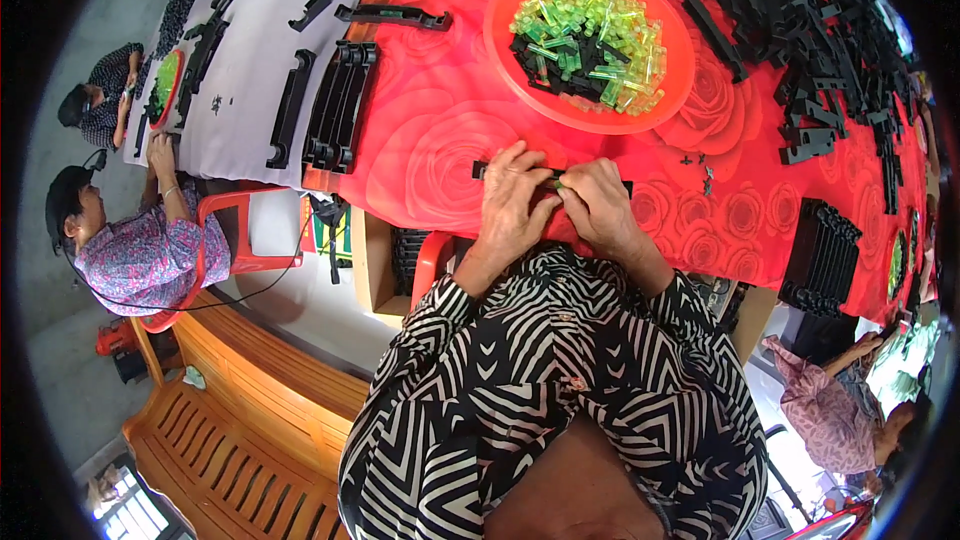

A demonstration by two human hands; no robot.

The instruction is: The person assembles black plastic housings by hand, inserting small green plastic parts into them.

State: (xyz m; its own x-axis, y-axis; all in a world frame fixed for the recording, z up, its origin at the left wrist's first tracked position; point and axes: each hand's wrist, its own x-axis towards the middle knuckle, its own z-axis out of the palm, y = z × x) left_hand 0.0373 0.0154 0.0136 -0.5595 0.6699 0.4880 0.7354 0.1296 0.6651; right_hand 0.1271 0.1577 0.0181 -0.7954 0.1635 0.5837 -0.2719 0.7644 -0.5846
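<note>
A long black plastic part point(480, 170) lies crosswise at the near edge of the red table, mostly covered by my hands. My left hand point(514, 202) is closed over its left half, fingers on top and thumb toward the middle. My right hand point(602, 208) is closed too, its thumb and fingertips pinched at a small green piece point(557, 183) against the part's middle. Just how that piece sits on the part is hidden by my fingers. Beyond my hands stands a round red basin point(508, 80) holding clear yellow-green tubes point(580, 10) and small black pieces point(590, 80).
Stacked black parts point(340, 105) lie at the left, another stack point(822, 255) at the right edge. A large heap of black parts point(800, 70) fills the far right. Small black bits point(706, 175) lie on the rose-patterned cloth point(430, 150). Other people sit left and right.
</note>
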